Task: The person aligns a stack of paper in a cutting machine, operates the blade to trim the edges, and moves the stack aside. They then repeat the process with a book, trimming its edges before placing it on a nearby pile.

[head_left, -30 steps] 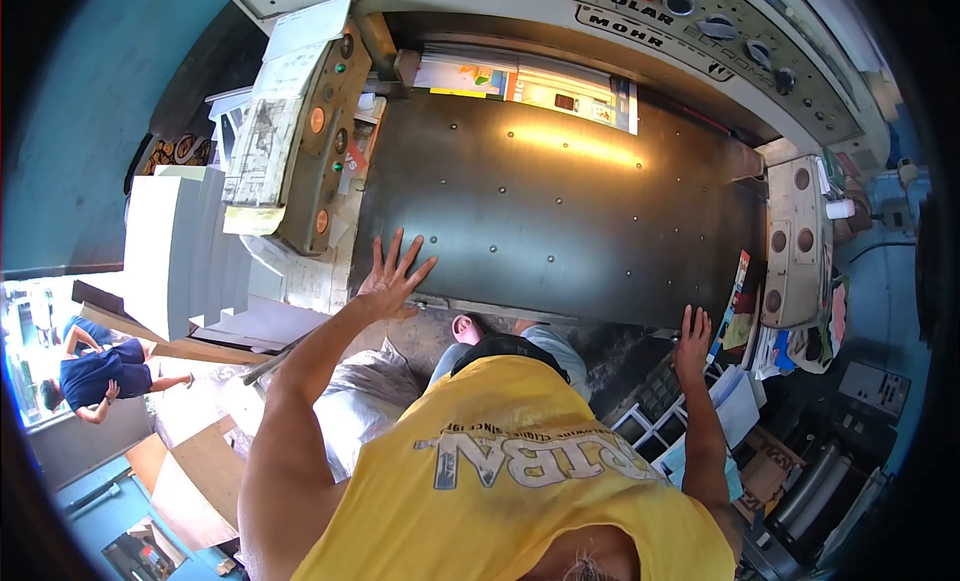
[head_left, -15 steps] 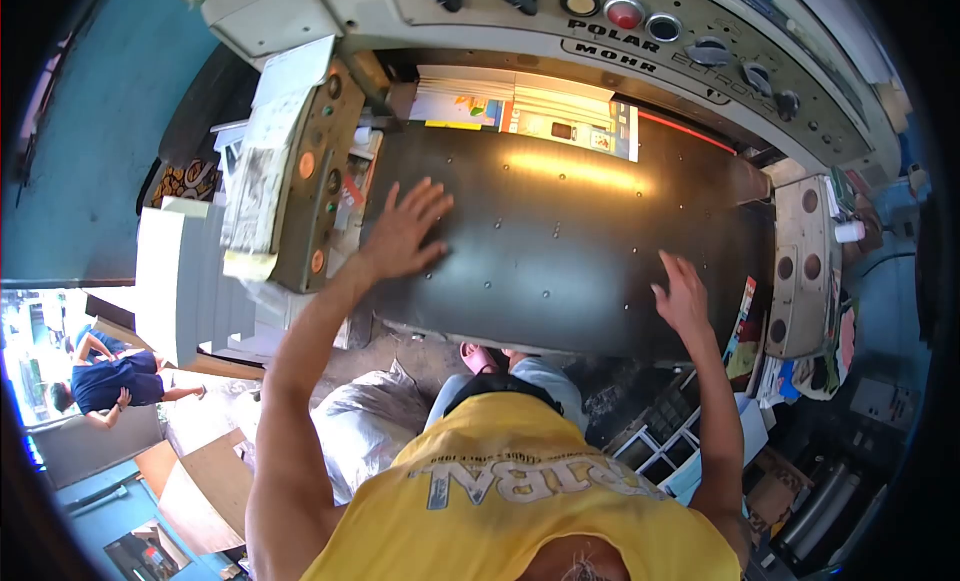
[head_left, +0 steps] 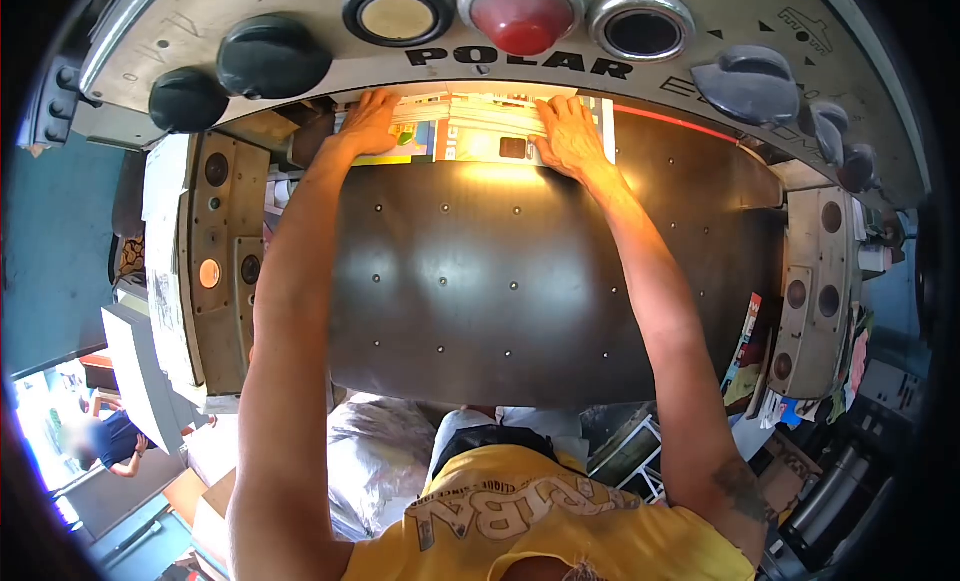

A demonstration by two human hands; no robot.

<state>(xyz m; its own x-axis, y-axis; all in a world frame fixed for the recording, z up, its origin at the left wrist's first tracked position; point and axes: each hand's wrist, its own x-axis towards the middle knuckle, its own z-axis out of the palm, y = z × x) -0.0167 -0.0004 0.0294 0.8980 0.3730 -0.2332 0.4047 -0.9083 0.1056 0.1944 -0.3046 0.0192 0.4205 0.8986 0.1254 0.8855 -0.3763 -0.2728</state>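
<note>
Two side-by-side stacks of printed sheets (head_left: 492,121) lie at the back of the dark metal cutter table (head_left: 450,241), under the machine's front beam. My left hand (head_left: 368,126) rests on the left end of the stacks, fingers reaching forward and slightly apart. Over the right part, my right hand (head_left: 572,136) lies with its fingers spread on the sheets and its thumb toward the near edge. Both arms are stretched far forward. The far edge of the stacks is hidden under the beam.
A control panel with a red button (head_left: 520,19) and dark knobs (head_left: 272,56) spans the top. Side housings (head_left: 215,261) flank the table. A pale plastic sack (head_left: 380,461) stands below. Another person (head_left: 110,441) is at far left.
Both hands have moved forward from above the table onto the printed sheets at the back. My body and view have leaned in closer to the control panel.
</note>
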